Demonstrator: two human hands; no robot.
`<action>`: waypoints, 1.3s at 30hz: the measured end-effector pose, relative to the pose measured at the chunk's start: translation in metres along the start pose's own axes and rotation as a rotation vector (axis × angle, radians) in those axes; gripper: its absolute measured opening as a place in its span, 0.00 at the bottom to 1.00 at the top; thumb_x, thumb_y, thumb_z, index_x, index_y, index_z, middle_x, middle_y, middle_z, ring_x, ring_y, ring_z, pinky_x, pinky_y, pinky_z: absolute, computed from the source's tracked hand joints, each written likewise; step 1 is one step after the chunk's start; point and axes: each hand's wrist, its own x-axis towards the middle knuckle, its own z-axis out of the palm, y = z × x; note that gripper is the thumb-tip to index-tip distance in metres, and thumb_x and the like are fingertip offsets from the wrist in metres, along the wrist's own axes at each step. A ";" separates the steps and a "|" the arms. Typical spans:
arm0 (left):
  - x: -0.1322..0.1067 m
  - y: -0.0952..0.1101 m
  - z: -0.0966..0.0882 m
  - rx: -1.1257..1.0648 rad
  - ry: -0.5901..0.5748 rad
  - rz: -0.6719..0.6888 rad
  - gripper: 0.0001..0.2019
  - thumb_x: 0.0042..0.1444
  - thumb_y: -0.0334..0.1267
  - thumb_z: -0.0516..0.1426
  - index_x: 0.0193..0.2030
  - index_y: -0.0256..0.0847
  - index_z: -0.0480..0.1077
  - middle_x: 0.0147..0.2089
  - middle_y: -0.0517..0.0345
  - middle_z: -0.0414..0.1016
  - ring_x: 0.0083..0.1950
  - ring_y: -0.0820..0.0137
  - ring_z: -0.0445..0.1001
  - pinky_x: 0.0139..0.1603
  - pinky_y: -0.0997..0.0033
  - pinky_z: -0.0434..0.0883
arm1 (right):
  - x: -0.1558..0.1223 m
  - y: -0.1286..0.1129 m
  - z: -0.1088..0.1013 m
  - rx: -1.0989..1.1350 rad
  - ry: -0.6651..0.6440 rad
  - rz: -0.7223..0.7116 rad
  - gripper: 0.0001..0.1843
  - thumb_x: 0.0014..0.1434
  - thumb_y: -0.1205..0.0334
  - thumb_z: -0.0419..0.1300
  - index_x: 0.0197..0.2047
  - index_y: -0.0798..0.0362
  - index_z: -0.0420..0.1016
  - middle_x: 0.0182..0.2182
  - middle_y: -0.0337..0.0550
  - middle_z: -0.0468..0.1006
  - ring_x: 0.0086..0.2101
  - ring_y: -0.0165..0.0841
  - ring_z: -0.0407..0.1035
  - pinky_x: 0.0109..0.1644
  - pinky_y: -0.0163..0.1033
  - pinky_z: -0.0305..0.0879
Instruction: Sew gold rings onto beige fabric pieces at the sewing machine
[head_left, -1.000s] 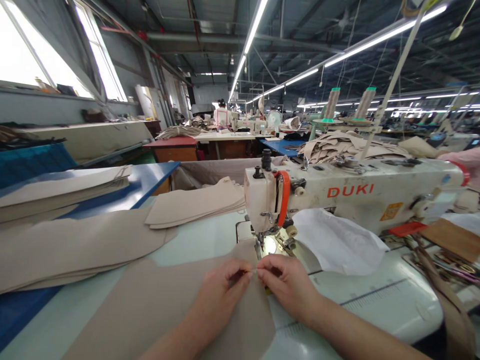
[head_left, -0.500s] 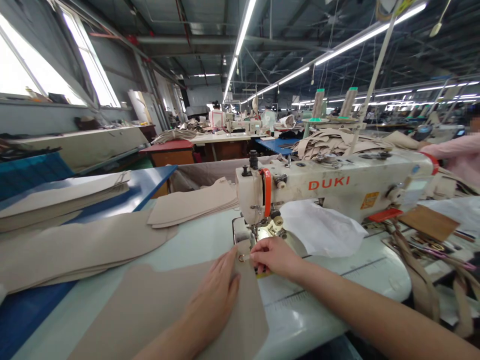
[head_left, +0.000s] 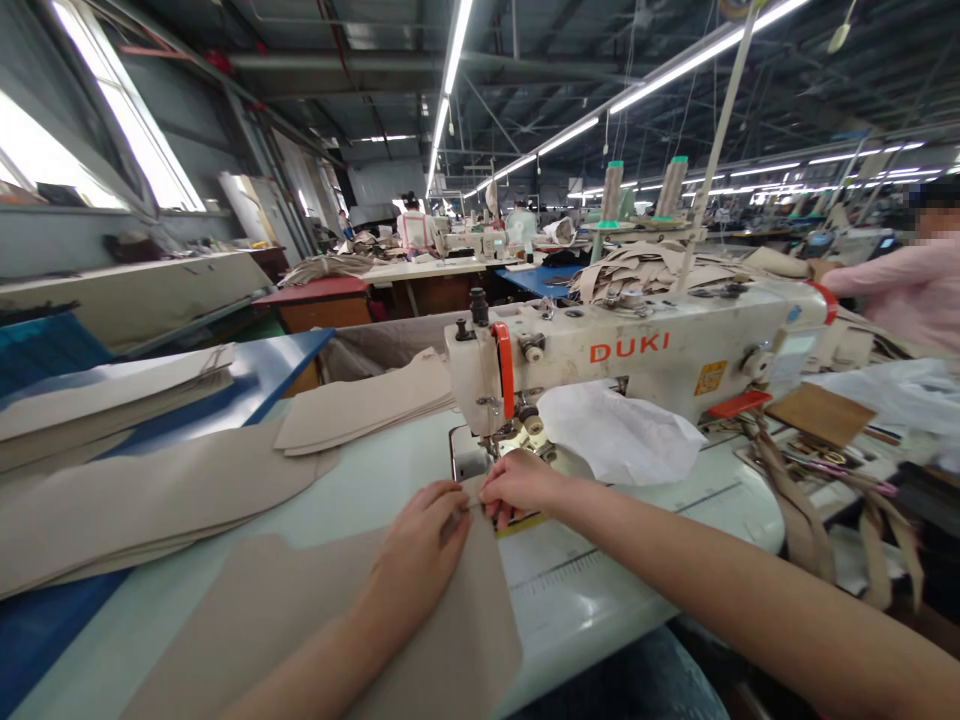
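Observation:
A beige fabric panel [head_left: 457,640] lies flat on the pale sewing table, its narrow end just in front of the needle area of the DUKI sewing machine [head_left: 562,350]. My left hand [head_left: 420,535] rests over that end, thumb and fingertips drawn together at the edge. Close beside it, my right hand [head_left: 521,483] is closed in a pinch on a small strap tab [head_left: 475,505] lying against the panel. Fingers cover most of the tab, and its metal ring cannot be made out now.
Stacked beige panels [head_left: 157,490] lie to the left, more [head_left: 367,400] behind. White sheeting [head_left: 619,430] sits under the machine arm. Straps [head_left: 795,500] and scissors [head_left: 847,470] lie at right. A person in a pink sleeve [head_left: 892,270] is at far right.
The left fingers, flat on the panel before, have curled up to the tab. The right hand stays at the tab, and its ring is now hidden. The camera view has shifted right.

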 end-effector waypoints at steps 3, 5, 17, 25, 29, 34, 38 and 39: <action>0.010 -0.002 0.003 0.035 0.012 0.124 0.09 0.58 0.34 0.49 0.33 0.41 0.70 0.36 0.54 0.75 0.41 0.64 0.72 0.45 0.63 0.71 | 0.001 -0.001 -0.002 -0.030 -0.018 -0.003 0.14 0.49 0.75 0.56 0.15 0.55 0.65 0.13 0.33 0.69 0.12 0.23 0.63 0.15 0.26 0.56; 0.013 -0.002 0.005 0.047 0.005 0.177 0.10 0.58 0.32 0.48 0.31 0.41 0.69 0.33 0.54 0.74 0.39 0.65 0.71 0.43 0.64 0.71 | 0.002 -0.001 -0.003 -0.056 -0.023 -0.009 0.14 0.50 0.74 0.56 0.15 0.55 0.65 0.13 0.33 0.69 0.13 0.22 0.63 0.15 0.26 0.57; 0.019 -0.004 0.012 0.087 -0.008 0.222 0.08 0.54 0.27 0.50 0.28 0.40 0.67 0.30 0.56 0.74 0.35 0.66 0.71 0.39 0.67 0.70 | -0.018 0.015 -0.011 -0.487 0.172 -0.335 0.08 0.54 0.70 0.54 0.29 0.54 0.74 0.29 0.43 0.78 0.35 0.36 0.72 0.39 0.37 0.65; 0.018 -0.004 0.014 0.065 0.042 0.227 0.08 0.53 0.27 0.50 0.27 0.40 0.67 0.30 0.57 0.74 0.35 0.67 0.71 0.38 0.67 0.70 | -0.056 0.055 -0.022 -1.227 0.072 -1.067 0.09 0.64 0.66 0.52 0.46 0.56 0.70 0.40 0.45 0.74 0.43 0.35 0.63 0.48 0.39 0.61; 0.018 -0.006 0.014 0.050 0.047 0.240 0.08 0.55 0.28 0.50 0.29 0.40 0.67 0.31 0.57 0.74 0.35 0.67 0.71 0.38 0.68 0.70 | -0.045 0.053 -0.012 -1.204 0.186 -1.104 0.07 0.64 0.64 0.52 0.40 0.55 0.71 0.36 0.42 0.74 0.40 0.34 0.63 0.48 0.40 0.62; 0.016 -0.010 0.016 0.045 0.020 0.263 0.08 0.58 0.28 0.49 0.31 0.40 0.66 0.32 0.58 0.74 0.35 0.68 0.70 0.39 0.68 0.70 | -0.032 0.051 -0.003 -1.117 0.258 -1.142 0.07 0.62 0.64 0.53 0.35 0.56 0.71 0.34 0.43 0.74 0.38 0.34 0.64 0.48 0.38 0.62; 0.015 -0.012 0.018 0.061 0.035 0.280 0.09 0.59 0.29 0.48 0.31 0.40 0.66 0.31 0.57 0.73 0.34 0.67 0.70 0.38 0.67 0.70 | -0.027 0.056 -0.002 -1.107 0.147 -1.175 0.07 0.63 0.68 0.52 0.37 0.57 0.71 0.35 0.42 0.75 0.39 0.32 0.65 0.49 0.36 0.62; 0.015 -0.012 0.019 0.061 0.039 0.280 0.09 0.59 0.29 0.48 0.31 0.39 0.66 0.31 0.57 0.73 0.34 0.67 0.70 0.38 0.67 0.70 | -0.027 0.056 -0.002 -1.098 0.135 -1.168 0.08 0.63 0.68 0.52 0.38 0.57 0.71 0.35 0.43 0.75 0.40 0.32 0.65 0.50 0.36 0.62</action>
